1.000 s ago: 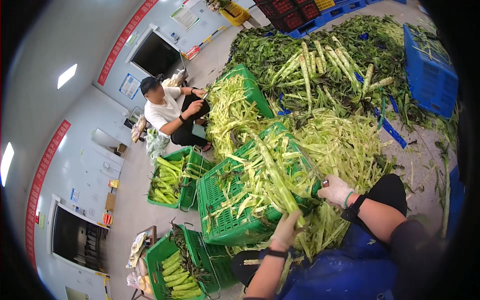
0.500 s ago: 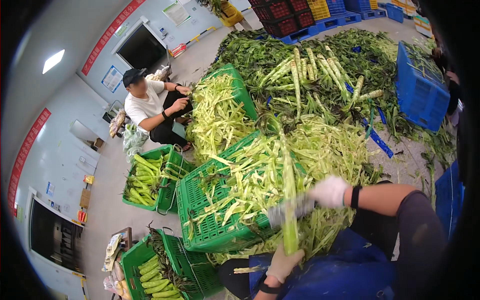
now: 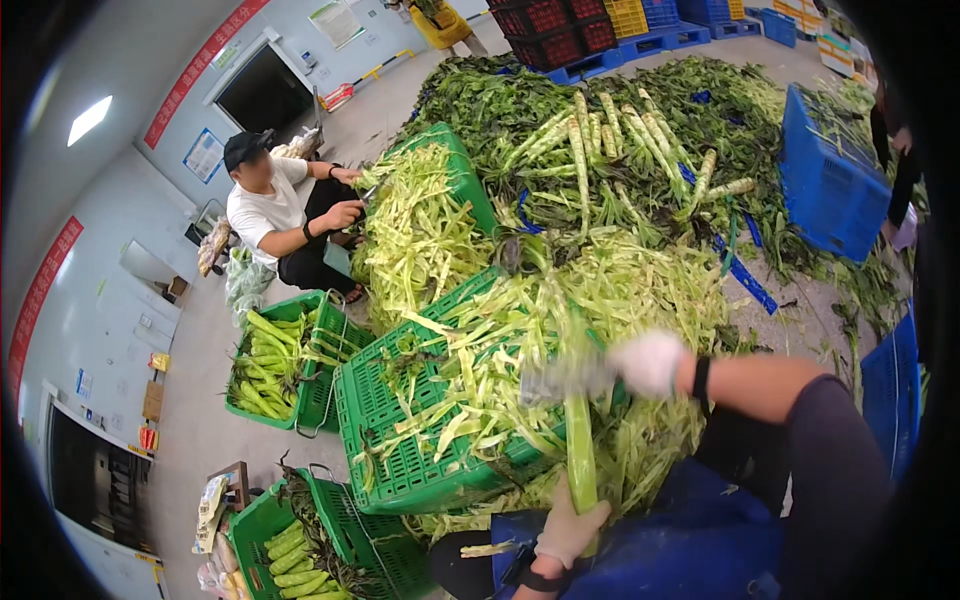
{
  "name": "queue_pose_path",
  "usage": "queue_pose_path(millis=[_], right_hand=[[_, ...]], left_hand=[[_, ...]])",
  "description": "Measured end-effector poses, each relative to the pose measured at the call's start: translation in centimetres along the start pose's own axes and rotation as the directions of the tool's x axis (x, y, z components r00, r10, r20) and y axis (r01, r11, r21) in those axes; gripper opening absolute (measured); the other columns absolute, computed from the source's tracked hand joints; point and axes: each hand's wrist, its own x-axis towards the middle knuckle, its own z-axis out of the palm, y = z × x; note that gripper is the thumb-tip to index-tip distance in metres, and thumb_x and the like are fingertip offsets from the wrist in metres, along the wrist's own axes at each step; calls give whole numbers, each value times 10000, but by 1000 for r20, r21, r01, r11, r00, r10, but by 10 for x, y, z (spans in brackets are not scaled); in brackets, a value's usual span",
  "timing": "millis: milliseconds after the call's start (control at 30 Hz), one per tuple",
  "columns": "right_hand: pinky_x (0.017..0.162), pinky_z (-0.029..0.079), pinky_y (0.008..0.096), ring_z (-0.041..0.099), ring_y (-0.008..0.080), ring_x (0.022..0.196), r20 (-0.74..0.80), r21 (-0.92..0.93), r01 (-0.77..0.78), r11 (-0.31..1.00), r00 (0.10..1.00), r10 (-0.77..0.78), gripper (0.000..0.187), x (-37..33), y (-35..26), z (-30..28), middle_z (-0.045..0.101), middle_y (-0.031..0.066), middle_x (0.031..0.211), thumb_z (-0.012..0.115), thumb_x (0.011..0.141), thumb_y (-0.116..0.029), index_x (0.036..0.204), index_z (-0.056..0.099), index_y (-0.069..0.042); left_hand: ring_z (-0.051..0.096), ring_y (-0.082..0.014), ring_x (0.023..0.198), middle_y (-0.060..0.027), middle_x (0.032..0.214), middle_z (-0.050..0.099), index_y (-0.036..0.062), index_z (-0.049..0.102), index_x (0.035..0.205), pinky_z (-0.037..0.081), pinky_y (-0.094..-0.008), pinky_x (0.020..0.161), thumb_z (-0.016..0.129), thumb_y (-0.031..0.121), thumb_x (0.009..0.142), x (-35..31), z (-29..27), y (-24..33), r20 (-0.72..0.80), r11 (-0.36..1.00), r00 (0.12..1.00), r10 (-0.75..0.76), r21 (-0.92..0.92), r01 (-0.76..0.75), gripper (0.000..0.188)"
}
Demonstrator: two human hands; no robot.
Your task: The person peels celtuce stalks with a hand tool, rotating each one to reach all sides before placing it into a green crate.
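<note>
White-gloved left fingers [image 3: 590,518] closed around green stalk [image 3: 580,450]

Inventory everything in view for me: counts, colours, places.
Stalk: one, green, lower middle
Tool: one, grey, blurred, across the stalk
Peelings: many, pale green, middle
Peeling-strewn crates: two, green, middle
Stalk-filled crates: two, green, left
Leaf heap: one, dark green, upper middle
Stalks on heap: several, pale green, upper middle
Single crates: two, blue, right
Stacked crates: several, red, yellow and blue, top
Crouched person: one, white shirt, left
Other people: some, partly seen, top and right
Bags: several, mixed colours, left
Doorways: two, dark, left
Banners: two, red, left
Ceiling light: one, white, upper left
Left hand: one, pale glove, on stalk
Right hand: one, pale glove, at tool
</note>
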Motion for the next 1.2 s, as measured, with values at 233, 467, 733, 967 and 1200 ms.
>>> queue_pose_path(millis=[233, 467, 733, 967, 1200], right_hand=[[642, 574, 441, 712, 321, 755, -119, 105, -283, 953, 948, 295, 301, 9, 31, -23, 702, 154, 807, 567, 823, -93, 1092, 685, -156], [697, 594, 437, 731, 296, 837, 144, -133, -155, 979, 974, 174, 239, -2, -5, -30, 724, 121, 835, 559, 873, -132, 1063, 701, -160], [655, 585, 444, 718, 310, 774, 157, 17, -79, 997, 985, 76, 201, -14, -9, -19, 721, 110, 836, 589, 831, -161, 998, 701, -170], [639, 582, 424, 718, 301, 762, -13, 13, -398, 917, 917, 398, 222, 23, 56, -3, 718, 135, 826, 595, 835, -143, 1036, 689, -141], [701, 592, 443, 714, 306, 804, 327, -15, 158, 987, 934, -145, 244, -28, -38, -22, 724, 97, 900, 589, 806, -130, 1026, 684, -175]], left_hand=[[651, -243, 817, -131, 998, 629, 48, 315, 1471, 554, -367, 756, 691, 144, 851, -8, -16, 25, 349, 781, 903, -249, -478, 400, 731], [634, -205, 769, -103, 965, 611, 37, 365, 1397, 561, -367, 693, 673, 45, 858, -20, -5, 13, 458, 587, 860, -224, -641, 494, 621], [655, -209, 831, -106, 995, 625, 13, 408, 1354, 566, -330, 722, 678, 34, 861, -12, 1, 38, 320, 694, 862, -392, -513, 506, 563], [625, -224, 879, -112, 1099, 583, 30, 377, 1380, 572, -408, 829, 584, -1, 905, -14, -8, 46, 425, 595, 860, -283, -626, 505, 519], [600, -250, 929, -135, 1102, 578, 49, 411, 1359, 536, -424, 881, 571, 131, 912, -18, 4, -22, 606, 245, 774, -185, -734, 633, 481]])
